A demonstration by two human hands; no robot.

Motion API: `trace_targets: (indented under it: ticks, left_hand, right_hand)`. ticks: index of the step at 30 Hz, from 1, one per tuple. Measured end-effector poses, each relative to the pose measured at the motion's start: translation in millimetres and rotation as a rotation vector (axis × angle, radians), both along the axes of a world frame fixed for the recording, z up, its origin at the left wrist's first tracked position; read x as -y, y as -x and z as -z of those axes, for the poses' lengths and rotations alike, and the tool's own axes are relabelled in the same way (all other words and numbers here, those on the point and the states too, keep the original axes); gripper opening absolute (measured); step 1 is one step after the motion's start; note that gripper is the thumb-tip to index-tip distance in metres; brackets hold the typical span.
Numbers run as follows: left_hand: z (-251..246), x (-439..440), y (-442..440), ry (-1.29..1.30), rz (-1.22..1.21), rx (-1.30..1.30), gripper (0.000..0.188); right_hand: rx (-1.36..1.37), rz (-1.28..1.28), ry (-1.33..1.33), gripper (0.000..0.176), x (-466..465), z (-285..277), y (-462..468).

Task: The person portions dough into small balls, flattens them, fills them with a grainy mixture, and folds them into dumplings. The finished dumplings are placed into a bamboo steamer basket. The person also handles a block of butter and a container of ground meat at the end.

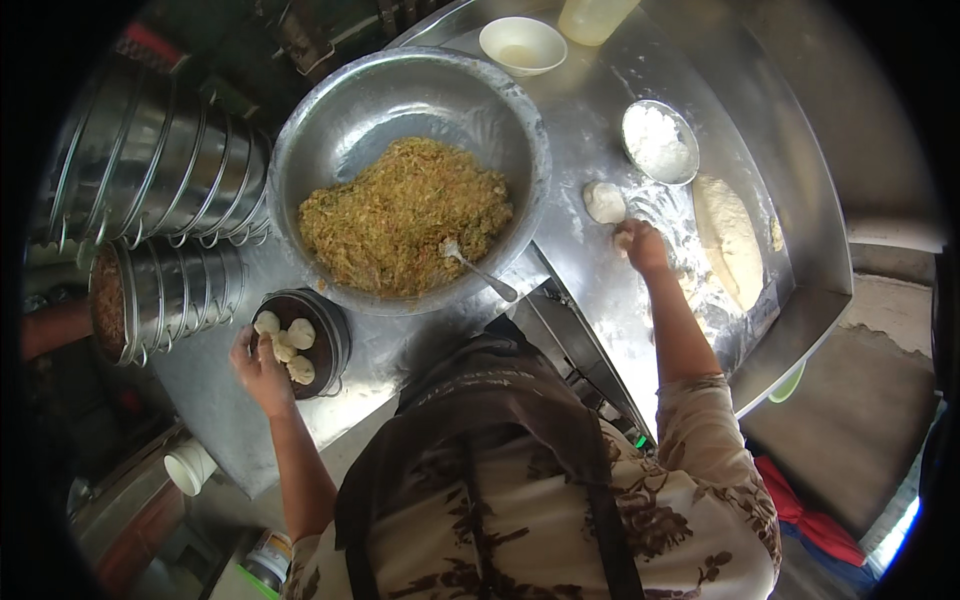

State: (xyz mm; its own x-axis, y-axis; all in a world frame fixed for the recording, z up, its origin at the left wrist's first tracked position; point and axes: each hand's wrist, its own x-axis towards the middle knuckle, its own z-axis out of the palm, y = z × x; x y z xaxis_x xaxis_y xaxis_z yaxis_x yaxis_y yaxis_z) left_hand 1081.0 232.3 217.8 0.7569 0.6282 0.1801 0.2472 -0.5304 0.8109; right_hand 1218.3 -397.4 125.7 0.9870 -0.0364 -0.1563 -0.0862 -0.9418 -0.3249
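Observation:
My left hand [259,367] is over a round steamer tray [339,337] at the left, its fingers touching one of several filled dough buns [301,334]. Whether it grips that bun is not clear. On the floured steel worktop at the right, my right hand [643,244] has its fingers curled around a small pale piece, apparently dough. A round lump of dough [604,202] lies just beyond those fingers. Between the hands stands a large metal basin [536,157] with chopped filling [405,217] and a metal spoon [487,277] resting in it.
Stacked metal steamers [172,157] stand at the far left, with a shorter stack [184,296] nearer. Right of the basin are a white bowl [523,46], a bowl of flour [660,142] and a long dough piece [727,240]. The worktop has a raised metal edge [795,322].

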Motion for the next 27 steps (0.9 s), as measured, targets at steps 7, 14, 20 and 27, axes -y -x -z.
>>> trace_targets:
  ticks: [7,14,20,27]
  left_hand:
    - [-25,78,-37,0.167,0.445,0.148,0.018]
    - [-80,224,-73,0.983,0.748,-0.1,0.035]
    - [-64,225,-70,0.792,0.669,0.178,0.029]
    - [-43,178,-44,1.573,0.403,0.17,0.023]
  right_hand:
    - [0.076,0.858,-0.868,0.007,1,-34,35]
    - [-0.072,0.329,-1.84,0.032,-185,-145,41]
    - [-0.25,0.235,-1.95,0.024,-288,-157,71]
    - [-0.288,-0.24,-1.102,0.017,-288,-155,56]
